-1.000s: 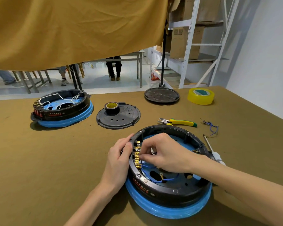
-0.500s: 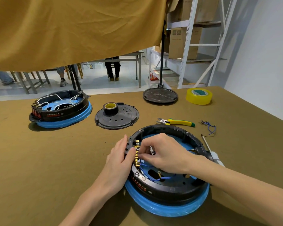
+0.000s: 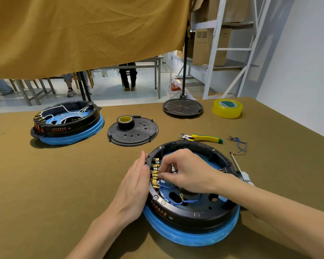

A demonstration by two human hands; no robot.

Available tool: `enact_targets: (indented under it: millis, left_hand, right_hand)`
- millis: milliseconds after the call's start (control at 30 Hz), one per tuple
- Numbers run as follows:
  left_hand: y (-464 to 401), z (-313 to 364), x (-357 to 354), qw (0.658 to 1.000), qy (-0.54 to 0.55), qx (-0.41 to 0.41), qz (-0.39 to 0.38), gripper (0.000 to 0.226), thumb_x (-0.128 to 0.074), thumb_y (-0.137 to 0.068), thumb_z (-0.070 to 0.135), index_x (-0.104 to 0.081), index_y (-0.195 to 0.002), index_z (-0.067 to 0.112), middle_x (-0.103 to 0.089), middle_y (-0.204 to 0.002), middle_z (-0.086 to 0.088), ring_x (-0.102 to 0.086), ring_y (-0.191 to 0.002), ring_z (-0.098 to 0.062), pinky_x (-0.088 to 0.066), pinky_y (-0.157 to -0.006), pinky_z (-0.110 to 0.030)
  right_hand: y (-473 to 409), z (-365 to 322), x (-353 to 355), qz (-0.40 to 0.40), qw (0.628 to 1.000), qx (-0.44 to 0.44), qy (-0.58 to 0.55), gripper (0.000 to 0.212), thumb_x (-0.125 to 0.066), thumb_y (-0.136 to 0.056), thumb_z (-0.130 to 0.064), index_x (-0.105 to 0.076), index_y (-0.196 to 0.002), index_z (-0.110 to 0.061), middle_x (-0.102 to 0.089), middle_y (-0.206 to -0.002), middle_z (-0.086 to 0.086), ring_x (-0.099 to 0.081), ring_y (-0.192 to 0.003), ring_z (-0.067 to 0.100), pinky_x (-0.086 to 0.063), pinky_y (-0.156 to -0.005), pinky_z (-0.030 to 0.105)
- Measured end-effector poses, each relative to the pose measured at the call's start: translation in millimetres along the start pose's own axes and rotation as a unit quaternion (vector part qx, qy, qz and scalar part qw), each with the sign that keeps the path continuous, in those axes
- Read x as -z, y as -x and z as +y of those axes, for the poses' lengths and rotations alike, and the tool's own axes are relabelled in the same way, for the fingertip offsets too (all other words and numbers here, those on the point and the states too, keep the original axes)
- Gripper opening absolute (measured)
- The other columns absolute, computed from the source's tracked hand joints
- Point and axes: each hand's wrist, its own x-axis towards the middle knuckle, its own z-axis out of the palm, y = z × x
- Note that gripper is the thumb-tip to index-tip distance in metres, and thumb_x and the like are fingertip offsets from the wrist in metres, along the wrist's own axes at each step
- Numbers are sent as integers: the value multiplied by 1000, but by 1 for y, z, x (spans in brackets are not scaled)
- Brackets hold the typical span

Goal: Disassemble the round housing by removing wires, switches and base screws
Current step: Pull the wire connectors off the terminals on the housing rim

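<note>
A round black housing (image 3: 191, 214) on a blue ring lies in front of me on the olive cloth. A row of switches with brass terminals (image 3: 155, 173) lines its inner left wall, and a blue wire (image 3: 173, 202) loops across its floor. My left hand (image 3: 137, 186) presses flat against the housing's outer left wall, fingers straight. My right hand (image 3: 185, 171) reaches inside from the right and pinches at one of the brass terminals with thumb and forefinger.
A second housing (image 3: 67, 124) with white wires sits far left. A black lid (image 3: 133, 133) carrying a tape roll lies in the middle. Yellow-handled cutters (image 3: 204, 138), loose blue wire scraps (image 3: 238, 143), a screwdriver (image 3: 239, 169), yellow tape (image 3: 227, 108) and a stand base (image 3: 182, 108) lie beyond.
My left hand has flattened and pressed closer against the housing's wall. My right hand has stayed at the terminals, shifting slightly.
</note>
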Motion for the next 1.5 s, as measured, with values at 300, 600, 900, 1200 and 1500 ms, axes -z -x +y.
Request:
enact_targets:
  millis: [300, 600, 900, 1200, 1500]
  left_hand:
    - [3, 6, -9, 996, 54, -15, 69, 66, -29, -95, 52, -34, -157, 29, -40, -149, 25, -28, -121, 37, -21, -94, 10]
    - [3, 5, -7, 996, 64, -16, 56, 66, -28, -96, 54, -31, -158, 32, -40, -160, 15, -32, -145, 6, -25, -123, -25]
    - [2, 5, -7, 995, 72, -26, 57, 66, -30, -97, 52, -34, -158, 27, -47, -156, 11, -40, -143, 1, -32, -123, -36]
    - [2, 3, -7, 995, 69, -34, 63, 64, -31, -97, 52, -35, -157, 29, -49, -152, 17, -41, -138, 10, -33, -120, -25]
    - [-1, -1, -8, 995, 64, -39, 60, 63, -31, -97, 51, -36, -156, 29, -50, -145, 24, -40, -129, 22, -30, -100, 2]
  right_hand:
    - [1, 0, -4, 15, 1000, -4, 3, 7, -71, -91, -29, -74, -87, -25, -68, -75, -13, -60, -72, 4, -47, -62, 24]
    - [0, 0, -4, 2, 999, -3, -40, 11, -73, -92, -25, -82, -91, -18, -73, -80, -12, -65, -74, 4, -49, -67, 19]
    - [1, 0, 0, 1, 999, -1, -39, 13, -72, -93, -24, -82, -92, -16, -74, -83, -9, -66, -79, 8, -55, -75, 33]
    - [4, -1, 1, 6, 1000, -7, -24, 12, -72, -94, -25, -82, -93, -18, -75, -85, -10, -66, -81, 7, -57, -77, 37]
    - [5, -5, 2, 17, 1000, -7, 10, 12, -72, -93, -29, -82, -92, -22, -75, -85, -11, -66, -81, 5, -57, -76, 36]
